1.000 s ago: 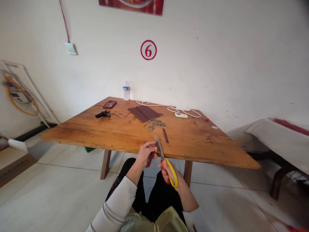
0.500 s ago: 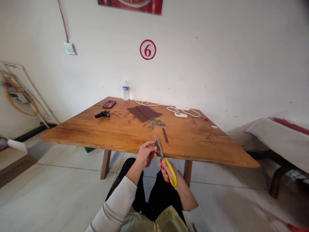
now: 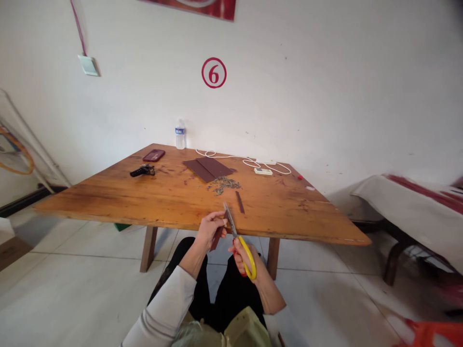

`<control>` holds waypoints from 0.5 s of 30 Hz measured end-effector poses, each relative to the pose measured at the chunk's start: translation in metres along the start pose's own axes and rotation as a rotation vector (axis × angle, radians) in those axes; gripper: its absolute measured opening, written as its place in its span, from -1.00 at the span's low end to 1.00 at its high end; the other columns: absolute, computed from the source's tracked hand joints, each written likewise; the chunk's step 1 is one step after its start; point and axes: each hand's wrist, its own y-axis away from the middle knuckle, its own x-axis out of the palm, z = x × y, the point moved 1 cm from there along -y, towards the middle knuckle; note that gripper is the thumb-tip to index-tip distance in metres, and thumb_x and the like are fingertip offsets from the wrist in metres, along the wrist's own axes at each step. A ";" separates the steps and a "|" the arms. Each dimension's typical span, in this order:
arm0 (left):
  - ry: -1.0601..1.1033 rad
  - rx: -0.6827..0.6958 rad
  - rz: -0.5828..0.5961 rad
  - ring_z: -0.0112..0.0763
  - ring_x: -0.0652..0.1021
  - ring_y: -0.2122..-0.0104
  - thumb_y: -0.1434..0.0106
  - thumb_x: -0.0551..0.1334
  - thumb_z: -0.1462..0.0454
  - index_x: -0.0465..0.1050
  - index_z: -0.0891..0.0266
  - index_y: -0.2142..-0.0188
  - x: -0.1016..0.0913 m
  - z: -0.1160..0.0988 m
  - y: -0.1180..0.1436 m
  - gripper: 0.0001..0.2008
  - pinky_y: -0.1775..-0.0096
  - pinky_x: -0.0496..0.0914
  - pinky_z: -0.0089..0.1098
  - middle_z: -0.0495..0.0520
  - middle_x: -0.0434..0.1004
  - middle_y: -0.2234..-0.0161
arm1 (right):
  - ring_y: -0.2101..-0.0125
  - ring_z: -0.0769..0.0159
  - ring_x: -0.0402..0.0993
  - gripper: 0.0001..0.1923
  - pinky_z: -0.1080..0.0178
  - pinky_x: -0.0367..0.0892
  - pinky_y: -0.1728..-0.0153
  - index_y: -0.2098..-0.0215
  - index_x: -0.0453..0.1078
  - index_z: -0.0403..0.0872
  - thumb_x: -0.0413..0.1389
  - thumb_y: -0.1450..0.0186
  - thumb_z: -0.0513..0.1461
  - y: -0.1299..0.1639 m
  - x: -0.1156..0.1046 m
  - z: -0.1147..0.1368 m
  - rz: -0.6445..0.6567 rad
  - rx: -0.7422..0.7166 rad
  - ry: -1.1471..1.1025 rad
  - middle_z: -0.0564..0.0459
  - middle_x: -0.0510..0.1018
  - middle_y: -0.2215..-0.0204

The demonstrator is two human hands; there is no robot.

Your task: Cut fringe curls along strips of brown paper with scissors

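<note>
Between the thumb and fingers of my left hand (image 3: 210, 228) is a narrow dark-red strip (image 3: 216, 239), its lower end hanging below the table edge. My right hand (image 3: 244, 258) grips scissors (image 3: 247, 255) with a red and yellow handle, blades pointing up and away beside the strip's upper end. Whether the blades touch the strip I cannot tell. Another dark-red strip (image 3: 240, 202) lies on the table just beyond the scissors. Farther back are dark-red sheets (image 3: 208, 168) and a scattered heap of small clippings (image 3: 227, 184).
The wooden table (image 3: 108, 202) stands against the wall. On it are a phone (image 3: 154, 155), a black bunch of keys or similar (image 3: 142, 170), a water bottle (image 3: 180, 135), a white cable (image 3: 231, 155) and a small white box (image 3: 263, 171). A cloth-covered table (image 3: 401, 202) stands to the right.
The whole view has shifted, so the table and hands appear slightly farther left. Both hands keep their hold on the strip and scissors, with little movement relative to each other.
</note>
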 end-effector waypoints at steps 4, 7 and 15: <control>0.009 0.007 0.011 -0.48 0.47 0.69 0.00 0.56 0.36 0.63 0.31 0.15 -0.001 0.001 -0.001 -0.62 0.59 0.35 -0.44 -0.10 0.52 0.60 | 0.72 0.51 0.01 -0.10 0.37 -0.06 0.70 0.40 0.46 -0.05 0.35 0.12 0.56 0.001 0.000 0.000 0.021 -0.035 0.010 0.34 0.15 0.73; 0.012 0.013 0.010 -0.47 0.48 0.68 -0.01 0.57 0.35 0.64 0.31 0.14 -0.001 0.002 -0.001 -0.61 0.58 0.35 -0.45 -0.11 0.51 0.61 | 0.68 0.46 0.12 -0.10 0.33 0.03 0.66 0.37 0.46 -0.05 0.33 0.08 0.56 0.001 0.000 0.000 0.039 -0.080 0.017 0.26 0.26 0.68; 0.024 0.026 0.003 -0.48 0.45 0.72 -0.01 0.56 0.35 0.60 0.29 0.18 0.000 0.003 0.000 -0.64 0.60 0.33 -0.45 -0.15 0.47 0.63 | 0.66 0.43 0.08 -0.23 0.28 0.01 0.63 0.29 0.52 -0.04 0.35 -0.09 0.45 -0.001 -0.002 -0.001 0.041 -0.089 0.056 0.22 0.28 0.62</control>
